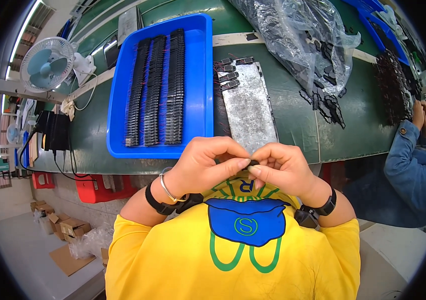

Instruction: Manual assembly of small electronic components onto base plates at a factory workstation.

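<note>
My left hand [204, 162] and my right hand [288, 169] meet in front of my chest, at the near edge of the table. Between their fingertips they pinch a small black part [253, 163], mostly covered by the fingers. Just beyond my hands lies a worn grey metal plate [249, 107]. Several small black rectangular parts [229, 76] with thin red wires rest at its far left corner. To the left stands a blue tray [197, 100] with three long rows of similar black parts [153, 95], red wires showing between them.
A clear plastic bag [293, 35] spills black frame-like pieces [329, 105] onto the green table [293, 120]. At right, a co-worker's sleeve [405, 155] and hands are beside a dark heap of wired parts [393, 87]. A fan [48, 63] stands left; a red stool [100, 189] is below.
</note>
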### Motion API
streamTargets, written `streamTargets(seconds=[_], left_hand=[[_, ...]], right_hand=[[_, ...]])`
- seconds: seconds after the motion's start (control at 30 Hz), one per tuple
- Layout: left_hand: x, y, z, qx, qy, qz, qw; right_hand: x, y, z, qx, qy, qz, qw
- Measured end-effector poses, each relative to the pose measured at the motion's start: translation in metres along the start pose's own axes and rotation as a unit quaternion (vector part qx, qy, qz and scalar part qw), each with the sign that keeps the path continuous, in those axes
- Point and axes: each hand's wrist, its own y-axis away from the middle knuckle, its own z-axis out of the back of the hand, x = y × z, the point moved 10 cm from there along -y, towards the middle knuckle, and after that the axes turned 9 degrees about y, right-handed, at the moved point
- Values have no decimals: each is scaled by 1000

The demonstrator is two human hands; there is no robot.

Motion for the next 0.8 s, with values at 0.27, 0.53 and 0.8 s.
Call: streamTargets(seconds=[0.27, 0.53, 0.8], left_hand=[[33, -6, 23, -82, 307, 89, 944], [32, -3, 23, -104, 275, 89, 952], [-8, 2, 8, -75, 6, -28, 997]], right_hand=[[15, -2, 3, -1, -49, 21, 999], [14, -8, -2, -6, -60, -17, 998], [6, -8, -4, 6, -36, -38, 999]])
